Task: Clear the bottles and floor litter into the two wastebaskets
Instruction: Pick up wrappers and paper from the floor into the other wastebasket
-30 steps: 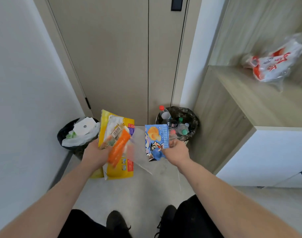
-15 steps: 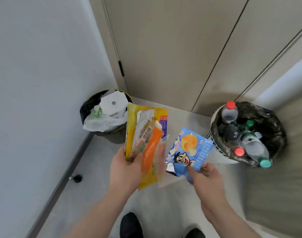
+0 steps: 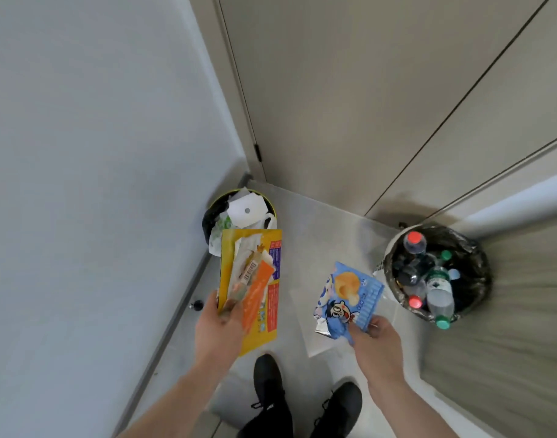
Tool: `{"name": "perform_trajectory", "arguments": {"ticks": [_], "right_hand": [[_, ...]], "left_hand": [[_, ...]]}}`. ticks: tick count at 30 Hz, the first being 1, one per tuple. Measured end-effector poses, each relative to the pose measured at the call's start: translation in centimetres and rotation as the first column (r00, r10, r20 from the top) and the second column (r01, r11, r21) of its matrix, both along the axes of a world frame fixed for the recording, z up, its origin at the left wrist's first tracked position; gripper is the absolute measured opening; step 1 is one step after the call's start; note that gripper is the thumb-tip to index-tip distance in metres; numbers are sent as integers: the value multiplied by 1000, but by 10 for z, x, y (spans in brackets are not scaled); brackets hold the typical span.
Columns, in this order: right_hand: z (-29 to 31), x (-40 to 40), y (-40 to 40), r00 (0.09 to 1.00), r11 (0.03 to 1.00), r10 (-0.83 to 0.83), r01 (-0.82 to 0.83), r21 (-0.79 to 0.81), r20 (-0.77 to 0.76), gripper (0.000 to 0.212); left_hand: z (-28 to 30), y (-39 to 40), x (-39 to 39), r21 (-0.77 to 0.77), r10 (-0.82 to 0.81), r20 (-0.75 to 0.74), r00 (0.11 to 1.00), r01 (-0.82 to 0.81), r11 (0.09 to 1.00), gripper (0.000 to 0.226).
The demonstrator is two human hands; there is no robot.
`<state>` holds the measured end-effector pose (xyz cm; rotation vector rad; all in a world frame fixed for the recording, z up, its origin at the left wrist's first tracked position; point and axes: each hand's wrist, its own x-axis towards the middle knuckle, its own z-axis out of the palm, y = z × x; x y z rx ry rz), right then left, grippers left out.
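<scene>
The fingers of the left hand (image 3: 218,327) are curled round the near end of a fanned stack of litter: a yellow packet (image 3: 255,324) at the back, an orange wrapper (image 3: 255,295) and a pale barcoded wrapper (image 3: 250,270) in front. The stack's long axis runs away from the fingers, near to far, and its far edge overlaps the near rim of the left wastebasket (image 3: 209,216) in this view. That basket stands in the far left corner against the wall and already holds white paper and a plastic bag. So the bin lies straight ahead of the left fingers, along the line of the packets, and the coming move is judged to be a short forward reach and a release over its mouth.

The fingers of the right hand (image 3: 377,338) pinch the near corner of a blue snack packet (image 3: 346,297), which tilts up and to the far right. It points toward the right wastebasket (image 3: 473,270), which is black-lined and filled with capped bottles (image 3: 440,297). That basket sits to the right of the blue packet, close but apart from it.

The left hand is plainly the nearer to the paper-filled basket. The blue packet looks like wrapper litter too, so it would have to cross leftward to join the rest, though that is only a guess. The person's two black shoes (image 3: 269,390) stand on the floor between the arms.
</scene>
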<state>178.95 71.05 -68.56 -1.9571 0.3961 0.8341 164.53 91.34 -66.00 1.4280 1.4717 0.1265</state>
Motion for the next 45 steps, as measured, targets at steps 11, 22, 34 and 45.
{"name": "perform_trajectory", "arguments": {"ticks": [11, 22, 34, 45], "right_hand": [[55, 49, 96, 999, 999, -41, 40, 34, 26, 20], [52, 49, 197, 982, 982, -189, 188, 25, 22, 17], [43, 56, 210, 976, 975, -215, 216, 53, -20, 12], [-42, 48, 253, 973, 980, -198, 196, -27, -122, 17]], "left_hand": [[32, 122, 38, -66, -8, 17, 1000, 9, 998, 25], [-10, 214, 57, -233, -193, 5, 981, 189, 954, 28], [-59, 271, 94, -241, -217, -55, 975, 198, 950, 19], [-152, 311, 101, -138, -733, -466, 496, 777, 614, 65]]}}
